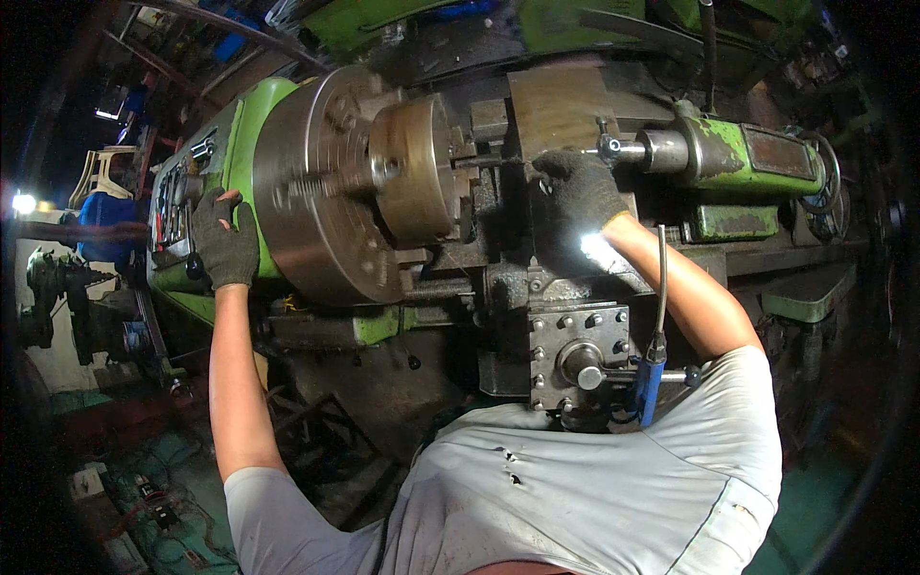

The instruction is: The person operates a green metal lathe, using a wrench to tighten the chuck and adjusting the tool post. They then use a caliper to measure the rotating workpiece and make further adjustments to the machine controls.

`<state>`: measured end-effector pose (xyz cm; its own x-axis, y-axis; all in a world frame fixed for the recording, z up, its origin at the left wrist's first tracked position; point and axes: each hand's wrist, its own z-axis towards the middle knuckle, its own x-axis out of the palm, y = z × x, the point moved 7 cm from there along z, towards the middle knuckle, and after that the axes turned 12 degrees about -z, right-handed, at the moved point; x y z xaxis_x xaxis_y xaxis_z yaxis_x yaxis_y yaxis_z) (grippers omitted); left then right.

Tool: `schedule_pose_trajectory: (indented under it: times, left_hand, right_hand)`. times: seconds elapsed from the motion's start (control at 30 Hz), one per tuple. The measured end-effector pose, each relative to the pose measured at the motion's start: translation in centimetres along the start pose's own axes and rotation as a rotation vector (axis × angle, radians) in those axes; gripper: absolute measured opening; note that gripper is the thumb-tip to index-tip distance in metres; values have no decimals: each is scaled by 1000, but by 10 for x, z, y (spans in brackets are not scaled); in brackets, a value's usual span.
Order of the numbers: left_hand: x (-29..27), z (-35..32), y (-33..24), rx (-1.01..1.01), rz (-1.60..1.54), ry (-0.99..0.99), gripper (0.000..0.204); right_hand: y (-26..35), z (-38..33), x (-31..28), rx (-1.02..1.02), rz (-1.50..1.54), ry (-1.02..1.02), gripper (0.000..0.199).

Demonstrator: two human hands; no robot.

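A large steel chuck (321,196) on the green lathe holds a wide metal ring-shaped workpiece (414,171). Blur on the chuck suggests it is spinning. My left hand (230,244), in a dark glove with bare fingertips, lies on the headstock (230,144) with its fingers apart, beside a lever with a black knob (195,266). My gloved right hand (583,192) is closed around a tool bar (484,161) in line with the tailstock (738,158). The bar's dark end reaches toward the workpiece; my glove hides its middle.
A square tool post (578,359) with several bolts and a clamping handle (671,377) sits close to my body. Beside it stands a blue-based flexible stalk (650,383). The tailstock handwheel (826,187) is far right. Small tools (172,206) lie on the headstock.
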<state>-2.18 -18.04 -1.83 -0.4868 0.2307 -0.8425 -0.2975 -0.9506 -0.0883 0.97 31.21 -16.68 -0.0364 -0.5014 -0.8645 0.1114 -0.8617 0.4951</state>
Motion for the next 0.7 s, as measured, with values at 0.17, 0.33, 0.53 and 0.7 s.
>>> schedule_pose_trajectory:
  times: [0.17,0.33,0.53,0.7]
  left_hand:
    - [1,-1,0,48,23,-24,26]
    - [-1,0,-2,37,16,-14,26]
    - [-2,-1,-1,-33,-32,7,26]
    - [-2,3,-9,31,10,-13,25]
  right_hand:
    - [14,11,21,5,57,30,29]
    - [11,11,15,5,102,43,30]
    - [-6,1,-1,17,34,-37,25]
    - [17,9,18,-84,-18,-38,33]
